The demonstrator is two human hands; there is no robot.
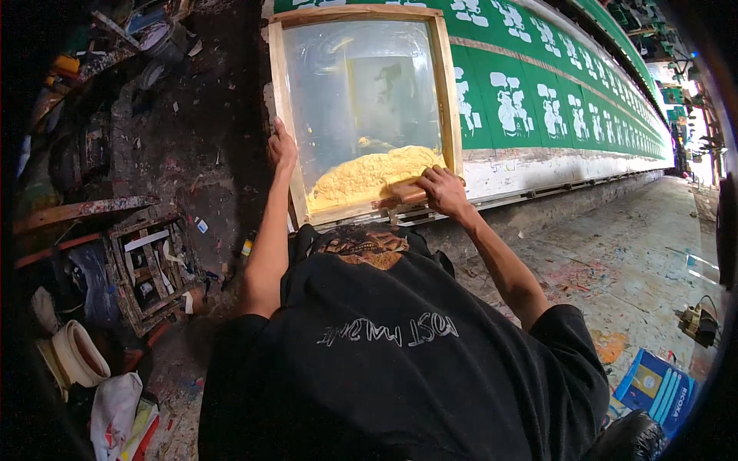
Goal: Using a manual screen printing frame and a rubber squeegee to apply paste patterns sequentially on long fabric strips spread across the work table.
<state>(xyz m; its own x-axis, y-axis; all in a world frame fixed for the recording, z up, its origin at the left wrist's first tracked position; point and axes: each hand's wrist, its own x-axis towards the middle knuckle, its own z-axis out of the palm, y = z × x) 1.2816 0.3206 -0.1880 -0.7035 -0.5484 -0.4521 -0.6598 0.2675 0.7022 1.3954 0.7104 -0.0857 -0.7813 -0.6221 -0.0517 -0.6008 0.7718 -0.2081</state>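
Observation:
A wooden-framed printing screen lies before me, its mesh pale and see-through. A thick heap of yellow ink spreads across the near end of the mesh. My left hand is closed around the left rail of the frame. In my right hand, at the near right corner, is a wooden-handled squeegee, its handle gripped from above. The squeegee sits at the near edge of the ink; its blade is hidden. Under and beyond the screen runs green sheeting with repeated white prints.
The long print table stretches away to the right with a pale near edge. On the left floor are a stained wooden frame, a bucket and a white round tub. A blue package lies at lower right.

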